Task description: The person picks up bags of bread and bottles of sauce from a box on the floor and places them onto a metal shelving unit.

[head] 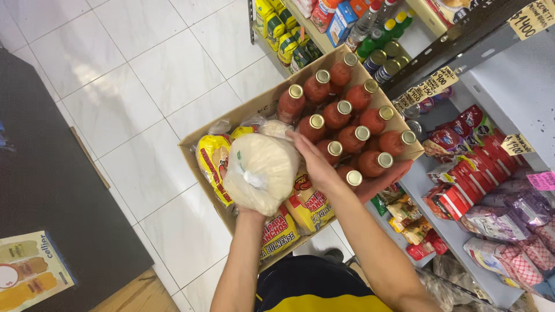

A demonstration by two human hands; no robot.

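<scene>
My left hand grips the underside of a clear bag of pale flat breads, lifted over an open cardboard box; the bag hides most of its fingers. My right hand lies against the bag's right side, fingertips on its top edge, just above several red sauce bottles with gold caps that stand upright in the box's right half. Yellow printed bags fill the box's left half, partly under the lifted bag.
A grey shelf at the right carries red packets and clear bags of goods. The upper shelf holds bottles, cans and cartons. The floor has white tiles, and a dark counter stands at the left.
</scene>
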